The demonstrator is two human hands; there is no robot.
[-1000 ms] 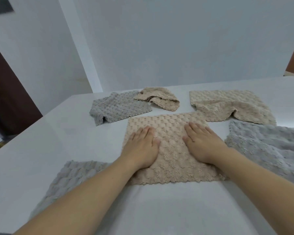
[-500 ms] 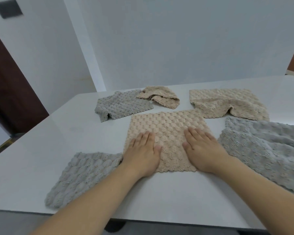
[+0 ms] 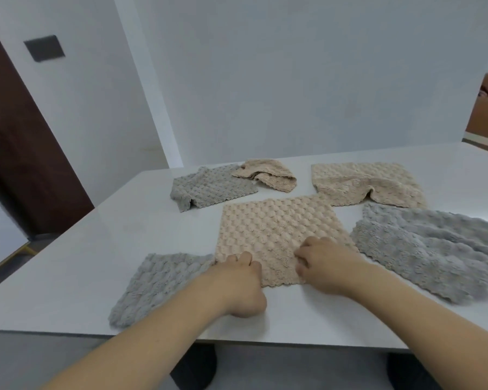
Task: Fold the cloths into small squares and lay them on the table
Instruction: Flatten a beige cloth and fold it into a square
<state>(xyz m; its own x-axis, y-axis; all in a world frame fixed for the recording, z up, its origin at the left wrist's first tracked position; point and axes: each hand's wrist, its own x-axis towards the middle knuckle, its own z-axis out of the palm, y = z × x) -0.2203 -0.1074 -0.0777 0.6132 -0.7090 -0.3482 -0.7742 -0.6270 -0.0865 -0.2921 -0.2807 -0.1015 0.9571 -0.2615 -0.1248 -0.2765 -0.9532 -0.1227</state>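
A beige bubble-textured cloth point(image 3: 276, 229) lies spread flat in the middle of the white table point(image 3: 96, 249). My left hand point(image 3: 241, 285) has curled fingers gripping the cloth's near left corner. At the near right edge, my right hand point(image 3: 326, 266) grips the same cloth with bent fingers. A grey cloth point(image 3: 158, 280) lies flat at the near left, touching the beige one. A larger rumpled grey cloth point(image 3: 434, 249) lies to the right.
Further back lie a grey cloth point(image 3: 209, 187), a crumpled beige cloth point(image 3: 265, 174) and a loosely folded beige cloth point(image 3: 364, 182). The table's near edge runs just below my wrists. A white wall stands behind; a dark door is at the left.
Both hands slid back from lying flat on the beige cloth's middle to its near edge, and their fingers curled onto it. The camera view pulled back.
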